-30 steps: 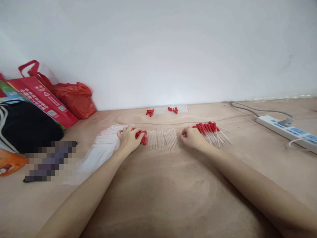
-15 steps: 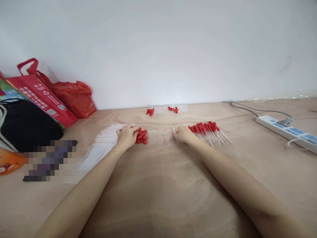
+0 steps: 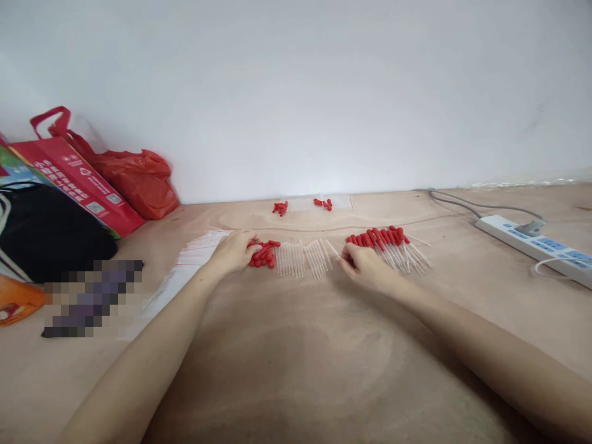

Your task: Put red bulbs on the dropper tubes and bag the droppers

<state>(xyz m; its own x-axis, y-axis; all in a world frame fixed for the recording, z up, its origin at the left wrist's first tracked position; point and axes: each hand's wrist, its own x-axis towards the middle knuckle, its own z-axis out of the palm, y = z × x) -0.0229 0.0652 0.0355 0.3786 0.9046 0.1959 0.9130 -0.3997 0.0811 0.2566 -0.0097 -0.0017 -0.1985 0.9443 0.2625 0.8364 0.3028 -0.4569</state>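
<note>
Left hand (image 3: 234, 251) has its fingers curled onto the red caps (image 3: 263, 255) just right of it, grip unclear. Next come the clear tubes (image 3: 303, 259) in a row on the table (image 3: 296, 351). The right hand (image 3: 366, 266) sits at their right end, fingers bunched, can't tell if it's holding one.

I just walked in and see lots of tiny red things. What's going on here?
A person is working at a wooden table. The left hand rests on a small heap of red rubber caps, beside a row of clear tubes. The right hand has its fingertips at one loose tube at the row's other end; whether it grips it is unclear. To its right lie capped tubes, red tops on.
</note>
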